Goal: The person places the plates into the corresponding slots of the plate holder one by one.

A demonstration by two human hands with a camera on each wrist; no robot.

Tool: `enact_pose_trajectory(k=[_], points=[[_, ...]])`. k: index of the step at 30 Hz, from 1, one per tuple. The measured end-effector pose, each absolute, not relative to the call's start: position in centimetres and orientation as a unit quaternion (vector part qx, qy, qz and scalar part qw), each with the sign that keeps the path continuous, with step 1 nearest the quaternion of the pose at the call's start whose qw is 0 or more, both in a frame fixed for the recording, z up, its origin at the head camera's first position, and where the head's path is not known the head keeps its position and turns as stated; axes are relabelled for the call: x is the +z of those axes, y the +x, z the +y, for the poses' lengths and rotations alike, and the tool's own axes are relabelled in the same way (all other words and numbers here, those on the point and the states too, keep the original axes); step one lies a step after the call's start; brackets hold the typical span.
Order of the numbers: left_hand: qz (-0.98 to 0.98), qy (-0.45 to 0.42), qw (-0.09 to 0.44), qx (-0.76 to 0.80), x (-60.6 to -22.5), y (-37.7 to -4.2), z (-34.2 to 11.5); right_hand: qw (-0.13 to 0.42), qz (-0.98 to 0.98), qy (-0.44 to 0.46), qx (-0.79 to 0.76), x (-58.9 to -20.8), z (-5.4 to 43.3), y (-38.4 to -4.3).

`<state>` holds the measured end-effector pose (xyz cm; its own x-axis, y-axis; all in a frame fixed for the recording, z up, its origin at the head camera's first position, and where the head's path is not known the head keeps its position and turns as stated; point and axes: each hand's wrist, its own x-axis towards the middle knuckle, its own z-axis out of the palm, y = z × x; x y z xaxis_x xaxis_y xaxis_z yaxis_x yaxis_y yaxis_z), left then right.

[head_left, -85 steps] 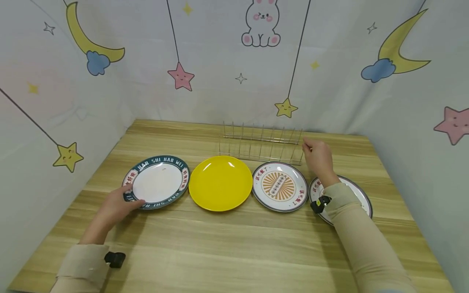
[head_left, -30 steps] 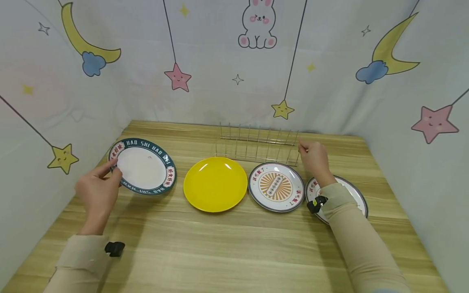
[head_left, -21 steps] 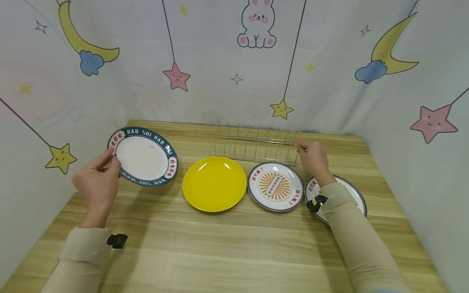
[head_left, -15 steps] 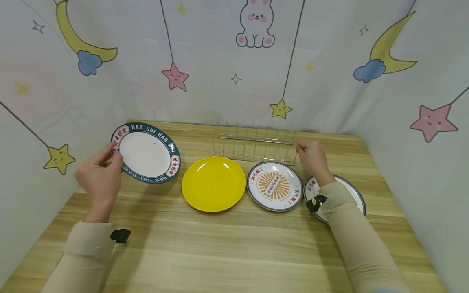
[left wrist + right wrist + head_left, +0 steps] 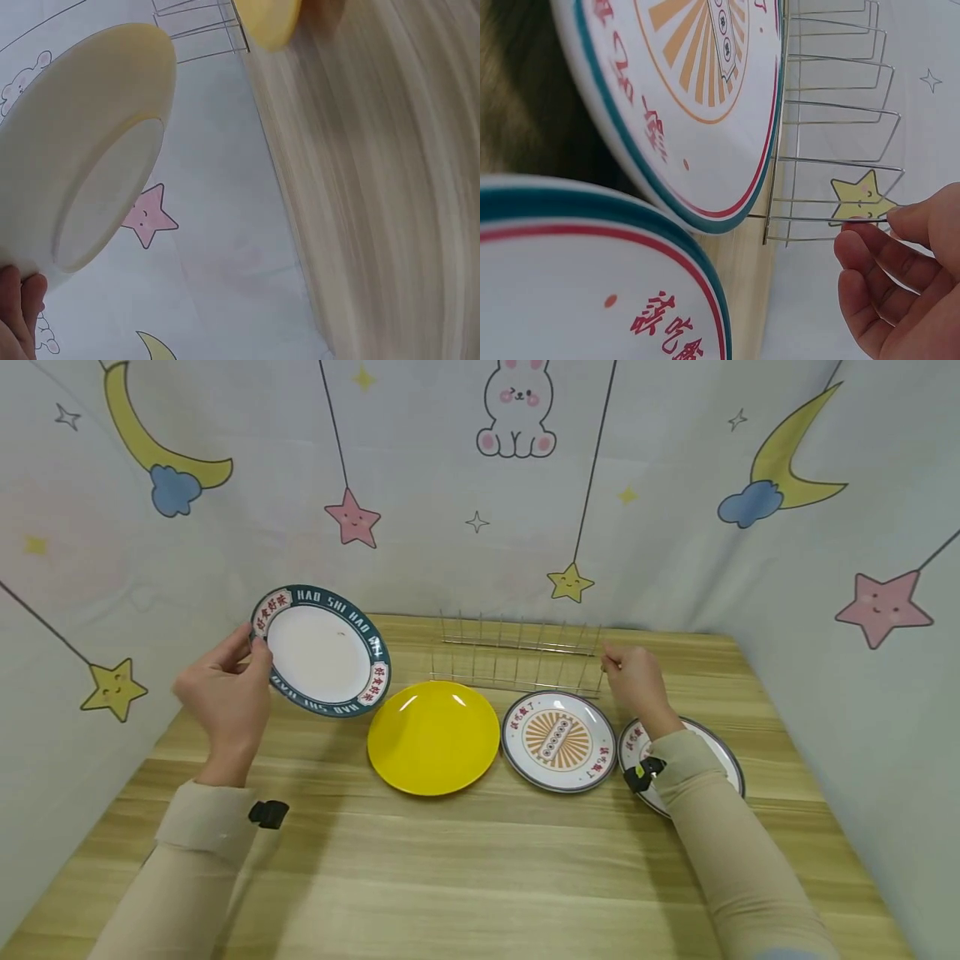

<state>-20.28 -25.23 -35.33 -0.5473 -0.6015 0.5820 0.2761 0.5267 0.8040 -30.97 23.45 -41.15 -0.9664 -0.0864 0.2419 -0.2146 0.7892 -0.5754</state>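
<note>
Near: wood-grain tabletop [image 5: 450,877], with the person's beige left sleeve [image 5: 176,893] and right sleeve [image 5: 742,852] reaching over it. Middle, right to left: a white plate with red characters [image 5: 636,745], partly hidden beneath the right forearm; just beside it, a white plate with an orange sunburst [image 5: 558,741]; then a plain yellow plate [image 5: 433,739]. At left, the left hand [image 5: 228,693] pinches the left rim of a teal-rimmed white plate [image 5: 318,652], held tilted above the table. Farther, at right, the right hand [image 5: 637,681] pinches the right end wire of a metal wire plate rack [image 5: 517,647] between thumb and forefinger, remaining fingers curled. Far: a white backdrop [image 5: 420,435] printed with a rabbit [image 5: 517,410], stars and moons.
</note>
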Motion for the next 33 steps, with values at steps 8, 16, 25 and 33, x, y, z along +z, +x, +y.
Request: enact_pose_trajectory(k=[8, 16, 25, 33], points=[[-0.726, 0.083, 0.475, -0.491, -34.6, -21.8, -23.4, 0.105, -0.941, 0.080, 0.311, -40.9, 23.4, -31.1], [-0.709, 0.054, 0.489, -0.505, -33.7, -23.0, -21.6, 0.117, -0.943, 0.082, 0.300, -41.0, 23.5, -31.2], [-0.720, 0.045, 0.491, -0.487, -33.2, -24.3, -19.8, 0.117, -0.944, 0.085, 0.297, -41.1, 23.5, -31.3], [-0.730, 0.040, 0.480, -0.485, -33.5, -25.2, -18.8, 0.125, -0.948, 0.086, 0.281, -40.9, 23.1, -31.3]])
